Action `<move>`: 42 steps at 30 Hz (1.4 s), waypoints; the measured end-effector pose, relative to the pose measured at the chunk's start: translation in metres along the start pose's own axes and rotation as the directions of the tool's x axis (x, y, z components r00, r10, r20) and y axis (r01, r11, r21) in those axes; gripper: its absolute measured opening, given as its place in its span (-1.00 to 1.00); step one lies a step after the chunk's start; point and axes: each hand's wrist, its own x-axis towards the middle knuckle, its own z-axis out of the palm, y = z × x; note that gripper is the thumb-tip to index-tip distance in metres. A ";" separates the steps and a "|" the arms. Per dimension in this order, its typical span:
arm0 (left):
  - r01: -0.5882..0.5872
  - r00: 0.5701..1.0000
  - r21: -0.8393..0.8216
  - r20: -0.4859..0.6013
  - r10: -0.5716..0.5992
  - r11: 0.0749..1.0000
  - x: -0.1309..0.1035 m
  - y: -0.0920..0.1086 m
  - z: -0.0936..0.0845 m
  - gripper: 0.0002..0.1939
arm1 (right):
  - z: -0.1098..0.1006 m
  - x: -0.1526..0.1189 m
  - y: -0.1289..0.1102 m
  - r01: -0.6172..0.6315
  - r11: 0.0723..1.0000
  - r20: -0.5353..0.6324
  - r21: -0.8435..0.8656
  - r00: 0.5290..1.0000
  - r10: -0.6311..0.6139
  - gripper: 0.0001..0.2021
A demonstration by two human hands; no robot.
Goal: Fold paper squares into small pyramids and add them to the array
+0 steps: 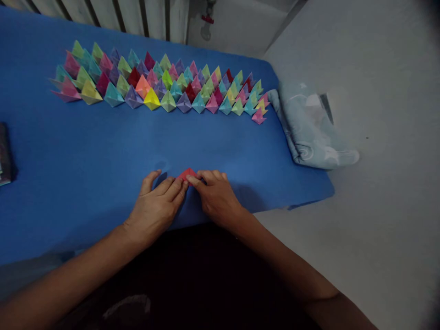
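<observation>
A small piece of red folded paper (187, 174) lies on the blue sheet near the front edge, its peak pointing away from me. The fingertips of my left hand (156, 204) press its left side down, with the thumb held out to the side. On the paper's right side rests the thumb of my right hand (218, 197), the other fingers curled beside it. The fingers partly hide the paper's lower edge. Beyond the hands stand rows of pointed origami pieces (168, 101) in pink, green, blue, purple, yellow and red.
The blue sheet (85, 151) covers the surface under everything. A folded pale blue patterned cloth (305, 133) lies at the right edge, against the grey wall (385, 114). At the far left a dark object (4, 156) is cut off. White slats (130, 18) stand behind.
</observation>
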 end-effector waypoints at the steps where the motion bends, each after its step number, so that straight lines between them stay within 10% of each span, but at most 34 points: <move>1: -0.001 1.000 -0.001 0.005 0.001 1.000 0.000 0.000 0.000 -0.59 | -0.002 0.002 -0.002 -0.011 1.000 0.026 -0.004 1.000 0.011 -0.55; 23: 0.185 0.975 -0.004 0.123 -0.184 0.983 -0.026 0.001 -0.009 -0.53 | -0.016 0.009 -0.010 -0.019 0.996 0.057 -0.082 0.998 0.023 -0.51; 36: -0.002 0.965 -0.107 0.261 0.030 0.994 0.022 -0.011 -0.009 -0.64 | -0.012 0.007 0.005 0.021 0.999 -0.030 -0.042 0.999 -0.022 -0.57; 42: 0.058 0.956 -0.288 0.292 0.030 0.956 0.039 -0.031 -0.001 -0.73 | 0.009 0.007 0.036 -0.042 0.935 -0.255 0.352 0.957 0.139 -0.53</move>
